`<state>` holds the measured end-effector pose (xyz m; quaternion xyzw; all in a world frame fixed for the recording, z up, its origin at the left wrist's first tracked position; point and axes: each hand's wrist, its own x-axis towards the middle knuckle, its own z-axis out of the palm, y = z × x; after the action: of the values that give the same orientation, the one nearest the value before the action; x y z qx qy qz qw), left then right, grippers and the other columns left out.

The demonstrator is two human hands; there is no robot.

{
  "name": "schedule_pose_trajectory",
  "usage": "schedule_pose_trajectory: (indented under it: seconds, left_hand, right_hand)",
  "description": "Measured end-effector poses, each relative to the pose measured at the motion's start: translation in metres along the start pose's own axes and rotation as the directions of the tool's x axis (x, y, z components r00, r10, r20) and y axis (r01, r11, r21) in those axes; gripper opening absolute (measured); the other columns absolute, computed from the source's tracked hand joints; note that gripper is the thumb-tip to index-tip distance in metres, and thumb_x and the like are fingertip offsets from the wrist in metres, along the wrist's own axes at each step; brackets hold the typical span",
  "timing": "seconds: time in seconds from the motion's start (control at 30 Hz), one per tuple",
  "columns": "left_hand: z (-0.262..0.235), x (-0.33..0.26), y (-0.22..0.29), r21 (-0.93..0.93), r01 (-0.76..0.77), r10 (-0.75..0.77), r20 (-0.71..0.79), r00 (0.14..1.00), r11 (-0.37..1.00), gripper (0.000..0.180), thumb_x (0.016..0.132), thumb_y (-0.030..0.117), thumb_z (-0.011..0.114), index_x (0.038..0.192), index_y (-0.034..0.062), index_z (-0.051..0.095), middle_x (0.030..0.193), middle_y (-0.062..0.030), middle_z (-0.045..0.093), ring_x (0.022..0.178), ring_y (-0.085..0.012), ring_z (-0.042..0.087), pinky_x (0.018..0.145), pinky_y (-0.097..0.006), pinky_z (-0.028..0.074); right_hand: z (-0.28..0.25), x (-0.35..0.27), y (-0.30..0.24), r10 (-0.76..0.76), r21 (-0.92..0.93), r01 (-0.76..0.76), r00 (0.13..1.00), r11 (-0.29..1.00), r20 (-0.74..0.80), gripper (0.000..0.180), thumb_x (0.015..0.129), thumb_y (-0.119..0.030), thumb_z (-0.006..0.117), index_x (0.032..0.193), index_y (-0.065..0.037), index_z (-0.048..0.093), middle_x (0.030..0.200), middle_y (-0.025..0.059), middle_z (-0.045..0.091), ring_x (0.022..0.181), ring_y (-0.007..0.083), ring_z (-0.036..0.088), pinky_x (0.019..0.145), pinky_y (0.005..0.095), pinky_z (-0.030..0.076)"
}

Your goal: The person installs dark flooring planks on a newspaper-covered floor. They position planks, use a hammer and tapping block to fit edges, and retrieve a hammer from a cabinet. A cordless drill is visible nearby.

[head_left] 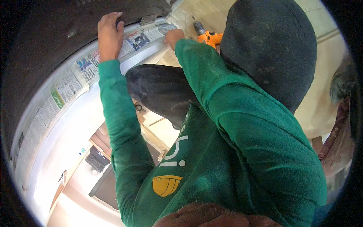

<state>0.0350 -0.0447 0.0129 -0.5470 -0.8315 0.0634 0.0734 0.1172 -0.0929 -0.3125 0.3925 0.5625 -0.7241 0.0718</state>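
Observation:
My left hand (110, 34) is raised against the dark panel (56, 32), just over the newspaper-covered ledge. Its thumb stands apart from the bent fingers, and nothing shows in it. My right hand (174, 37) is closed at the far right end of the ledge, beside the last sheet of newspaper (153, 33). What its fingers hold, if anything, is hidden. A flat, greyish rectangular piece (148, 19) lies along the panel's lower edge between my hands. Just right of my right hand is an orange and black cordless drill (208, 37).
The white ledge (72, 109) curves down the left side, with newspaper (49, 102) along its top. My dark-trousered knees (270, 49) take up the middle and right. A black case-like object (97, 159) sits at lower left. Pale wooden flooring (189, 11) shows beyond the drill.

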Motion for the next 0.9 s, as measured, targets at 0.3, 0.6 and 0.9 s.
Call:
schedule_pose_trajectory:
  seconds: [0.3,0.6,0.9]
  left_hand:
    - [0.013,-0.028,0.064,-0.719,0.482,-0.846,-0.29,0.447,0.501,0.097,0.096,0.04,0.075,0.151,-0.0119,0.014,0.142,-0.0299,0.037,0.133,-0.0287,0.042,0.109,-0.038,0.039]
    - [0.031,0.008,0.013,-0.97,0.189,-0.946,0.198,0.257,-0.152,0.107,0.089,0.061,0.075,0.149,-0.015,0.028,0.146,-0.0242,0.047,0.129,-0.0307,0.048,0.114,-0.039,0.036]
    - [0.068,0.01,0.0,-0.969,0.076,-0.957,0.245,0.154,-0.236,0.116,0.081,0.063,0.081,0.147,-0.0161,0.028,0.139,-0.0212,0.049,0.118,-0.0263,0.05,0.103,-0.04,0.043]
  right_hand:
    - [-0.061,-0.001,-0.001,-0.361,-0.51,0.424,0.905,0.748,0.224,0.018,0.086,-0.013,0.069,0.097,0.0,0.074,0.088,0.0152,0.077,0.08,0.0282,0.076,0.066,0.0378,0.059]
    - [-0.11,0.087,-0.056,-0.555,-0.688,0.371,0.83,0.624,-0.055,0.031,0.083,-0.028,0.071,0.096,0.0,0.076,0.098,0.0216,0.076,0.092,0.0392,0.074,0.079,0.0493,0.059]
    - [-0.149,0.153,-0.123,-0.546,-0.774,0.43,0.828,0.465,0.132,0.049,0.091,-0.032,0.066,0.122,0.006,0.062,0.109,0.028,0.069,0.11,0.047,0.065,0.102,0.0539,0.05]
